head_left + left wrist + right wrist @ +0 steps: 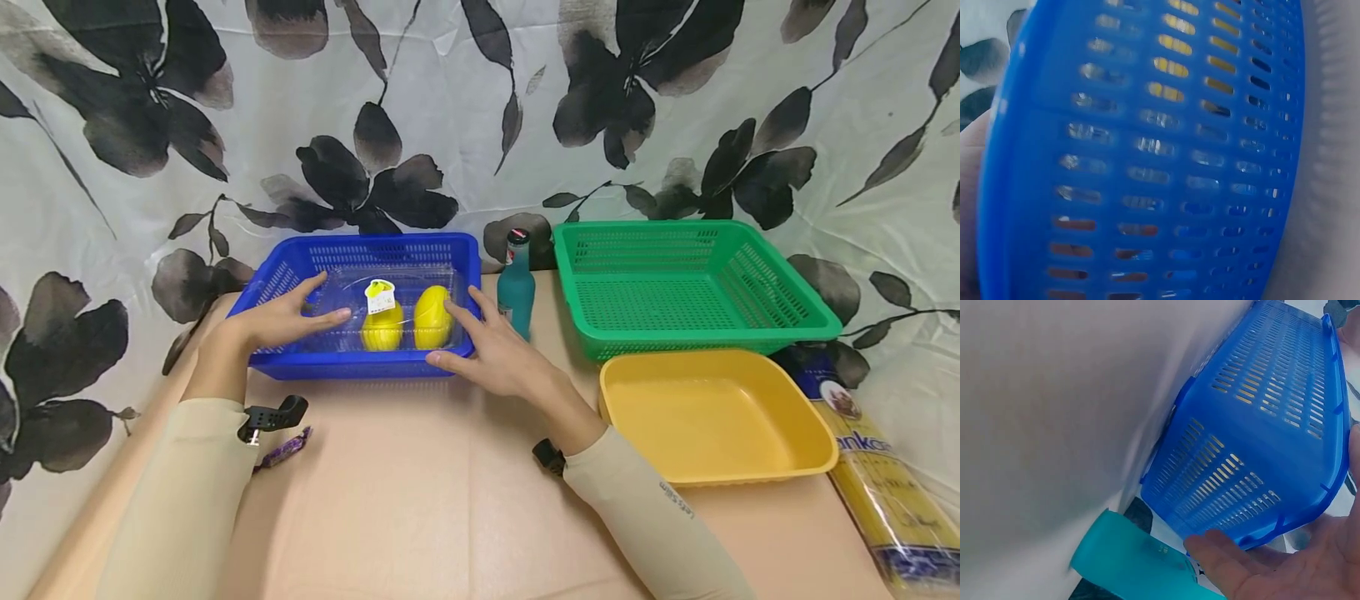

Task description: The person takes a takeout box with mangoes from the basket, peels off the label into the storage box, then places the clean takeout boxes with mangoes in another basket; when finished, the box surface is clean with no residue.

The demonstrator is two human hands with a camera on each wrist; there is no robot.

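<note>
In the head view a blue basket [352, 365] stands on the table. Inside it lies a clear plastic box [341, 287] with a white label, and two yellow, fruit-like things [432, 318] show in or through it. My left hand [281, 321] reaches over the basket's left part, fingers spread at the box's left end; contact is hard to tell. At the basket's right rim is my right hand [506, 354], its fingers extended and thumb near the front corner. The right wrist view shows the fingers [1219, 565] beside the basket's slotted wall.
A teal bottle [515, 287] stands just right of the blue basket. Further right are a green basket [588, 329], a yellow tray [705, 417] and a yellow-and-blue package [885, 475]. A purple wrapped item [287, 450] lies by my left wrist. A floral cloth [480, 100] hangs behind.
</note>
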